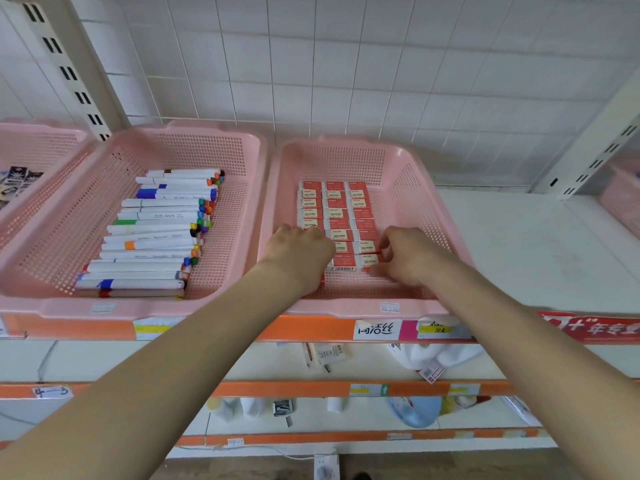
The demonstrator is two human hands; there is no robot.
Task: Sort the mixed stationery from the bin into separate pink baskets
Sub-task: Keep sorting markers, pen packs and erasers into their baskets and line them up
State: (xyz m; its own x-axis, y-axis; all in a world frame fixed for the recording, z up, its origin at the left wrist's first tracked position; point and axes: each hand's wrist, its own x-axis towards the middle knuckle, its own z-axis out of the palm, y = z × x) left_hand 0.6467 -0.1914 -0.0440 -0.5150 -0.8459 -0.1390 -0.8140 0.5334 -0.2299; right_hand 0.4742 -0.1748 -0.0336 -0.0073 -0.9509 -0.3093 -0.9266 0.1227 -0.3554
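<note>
In the right basket, rowed red-and-cream boxes.

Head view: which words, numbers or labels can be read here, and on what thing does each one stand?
"2B": on the small red and cream boxes in the right pink basket.
"高洁丝": handwritten on a white label on the orange shelf edge.
"10", then an unclear sign: on the yellow price tag beside it.
Too blurred to read: print on the markers, the basket sticker, the red banner.
</note>
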